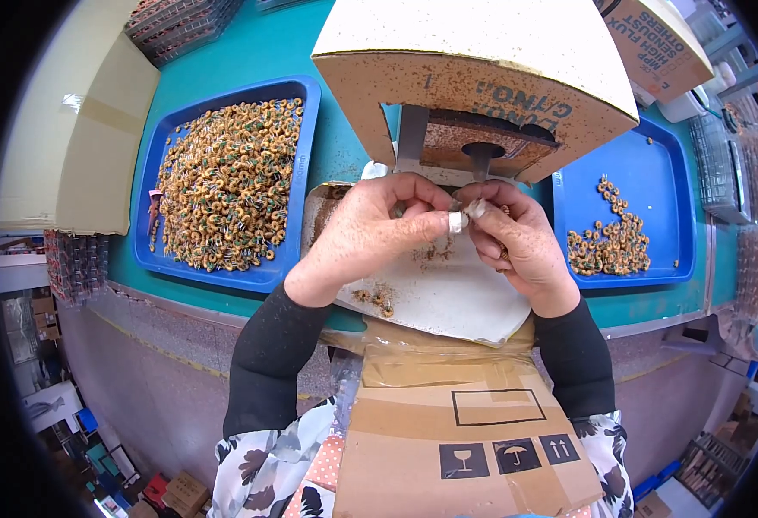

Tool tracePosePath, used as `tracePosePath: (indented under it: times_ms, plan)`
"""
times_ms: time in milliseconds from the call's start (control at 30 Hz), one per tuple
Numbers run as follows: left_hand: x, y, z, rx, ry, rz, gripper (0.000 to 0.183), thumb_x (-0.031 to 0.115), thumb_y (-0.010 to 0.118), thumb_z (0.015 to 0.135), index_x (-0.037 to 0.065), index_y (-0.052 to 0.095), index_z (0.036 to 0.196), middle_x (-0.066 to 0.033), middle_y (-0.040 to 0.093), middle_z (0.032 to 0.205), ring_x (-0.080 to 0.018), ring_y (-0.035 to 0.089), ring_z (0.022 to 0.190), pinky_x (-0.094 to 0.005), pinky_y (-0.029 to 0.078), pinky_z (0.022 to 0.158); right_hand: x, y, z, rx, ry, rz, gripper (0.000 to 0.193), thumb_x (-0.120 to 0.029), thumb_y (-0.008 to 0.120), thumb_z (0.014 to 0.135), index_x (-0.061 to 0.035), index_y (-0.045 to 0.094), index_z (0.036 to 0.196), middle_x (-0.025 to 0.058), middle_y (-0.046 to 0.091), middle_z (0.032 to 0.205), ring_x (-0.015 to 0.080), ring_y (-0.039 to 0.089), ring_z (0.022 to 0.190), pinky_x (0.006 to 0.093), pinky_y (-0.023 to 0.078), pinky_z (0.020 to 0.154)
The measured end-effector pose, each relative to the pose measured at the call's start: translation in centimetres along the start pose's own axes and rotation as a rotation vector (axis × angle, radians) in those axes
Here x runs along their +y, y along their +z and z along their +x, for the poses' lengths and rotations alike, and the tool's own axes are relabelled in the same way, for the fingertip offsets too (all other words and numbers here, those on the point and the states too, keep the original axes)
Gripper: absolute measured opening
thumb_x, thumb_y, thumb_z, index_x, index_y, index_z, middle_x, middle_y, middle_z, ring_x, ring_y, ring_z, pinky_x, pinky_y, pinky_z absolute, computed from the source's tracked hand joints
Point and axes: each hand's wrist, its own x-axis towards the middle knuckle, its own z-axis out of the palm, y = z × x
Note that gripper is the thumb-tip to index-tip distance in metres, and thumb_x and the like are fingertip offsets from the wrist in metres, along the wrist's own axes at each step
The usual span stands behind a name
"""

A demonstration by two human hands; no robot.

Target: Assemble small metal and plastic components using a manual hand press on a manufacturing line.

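Observation:
My left hand and my right hand meet in front of a grey pointed spindle that sticks out of a cardboard hood. Both are closed in a pinch, thumbs and fingertips almost touching. White tape wraps my left thumb, and something whitish covers the tip of my right thumb. Bits of small ring coils show among my right hand's fingers. Whatever lies between my left fingertips is hidden. Below, a few loose ring coils and brown dust lie on a white sheet.
To the left, a blue tray holds a large heap of copper-coloured ring coils. The blue tray at right carries a smaller pile. A flattened cardboard piece covers my lap. Stacked clear plastic trays stand at the far left.

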Motion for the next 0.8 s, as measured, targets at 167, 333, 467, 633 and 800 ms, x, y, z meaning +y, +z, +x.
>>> tracePosePath:
  times_ms: [167, 333, 467, 633, 800]
  plan:
    - [-0.2, -0.1, 0.2, -0.002, -0.002, -0.028, 0.024, 0.020, 0.071, 0.081, -0.001, 0.063, 0.091, 0.0038, 0.052, 0.070, -0.0037, 0.046, 0.066, -0.0201, 0.041, 0.060, -0.1, 0.0, 0.0, -0.008, 0.015, 0.065, 0.022, -0.012, 0.063, 0.089, -0.0015, 0.058, 0.108, 0.0002, 0.057, 0.079, 0.0009, 0.039, 0.051, 0.0159, 0.024, 0.039]
    - [-1.3, 1.4, -0.1, 0.130, 0.158, -0.203, 0.026, 0.020, 0.074, 0.079, -0.001, 0.063, 0.089, 0.0011, 0.054, 0.071, -0.0055, 0.048, 0.065, -0.0226, 0.042, 0.056, 0.4, 0.4, 0.0, 0.057, -0.034, 0.053, 0.020, -0.006, 0.058, 0.090, -0.0028, 0.055, 0.109, 0.0005, 0.054, 0.076, 0.0024, 0.035, 0.047, 0.0170, 0.025, 0.038]
    - [0.2, 1.1, -0.7, 0.208, 0.416, 0.412, 0.021, 0.014, 0.074, 0.078, 0.002, 0.064, 0.091, -0.0036, 0.054, 0.075, -0.0103, 0.053, 0.060, -0.0254, 0.044, 0.054, 0.3, 0.3, -0.1, 0.083, -0.070, 0.087, 0.021, -0.008, 0.060, 0.090, -0.0016, 0.057, 0.109, -0.0007, 0.052, 0.076, 0.0022, 0.039, 0.050, 0.0172, 0.026, 0.039]
    - [-0.5, 1.7, -0.8, 0.312, 0.636, 0.493, 0.019, 0.014, 0.075, 0.077, 0.005, 0.066, 0.091, -0.0054, 0.054, 0.074, -0.0139, 0.054, 0.055, -0.0268, 0.043, 0.049, 0.3, 0.6, -0.4, 0.082, -0.129, 0.066, 0.019, -0.008, 0.060, 0.089, -0.0018, 0.056, 0.107, -0.0015, 0.050, 0.074, 0.0031, 0.039, 0.050, 0.0177, 0.027, 0.040]
    - [0.1, 2.0, -0.9, 0.324, 0.693, 0.481, 0.016, 0.011, 0.075, 0.076, 0.006, 0.067, 0.089, -0.0044, 0.052, 0.066, -0.0123, 0.051, 0.050, -0.0277, 0.042, 0.045, 0.5, 0.3, -0.3, 0.076, -0.151, 0.063, 0.017, -0.007, 0.060, 0.089, -0.0034, 0.054, 0.105, 0.0000, 0.053, 0.078, 0.0029, 0.039, 0.049, 0.0173, 0.026, 0.039]
